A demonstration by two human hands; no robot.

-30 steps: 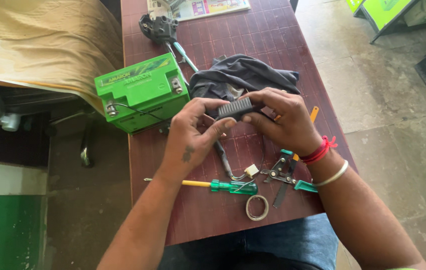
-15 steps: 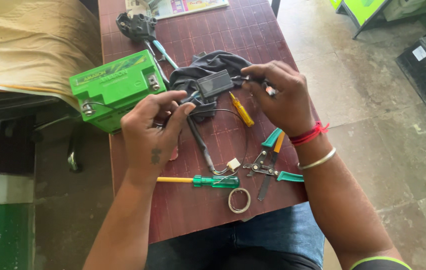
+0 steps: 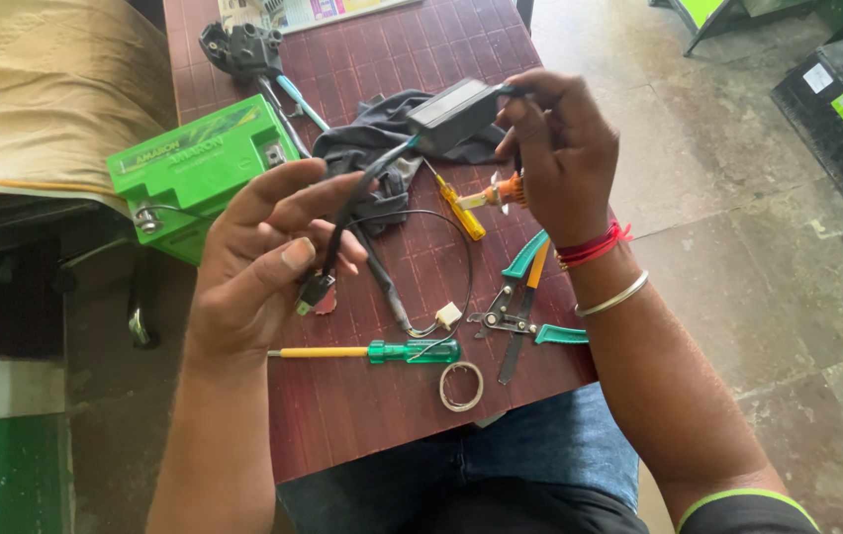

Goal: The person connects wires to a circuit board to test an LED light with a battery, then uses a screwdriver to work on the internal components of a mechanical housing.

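Checking the lead on a little black module, both hands busy

Right hand (image 3: 560,148) pinches the black box (image 3: 453,114) at its fingertips, fingers closed round one end; left hand (image 3: 263,262) is half curled, the black cable (image 3: 347,213) running between thumb and forefinger, its plug (image 3: 311,293) just below them. I'd say keep the cable slack and grip the plug body, not the wire, above the wooden table (image 3: 362,415)

A reddish-brown grooved desk (image 3: 362,415) stands on a grey stone-slab floor (image 3: 738,178) in daylight. Left of the desk lies a tan cloth-covered seat (image 3: 36,89).
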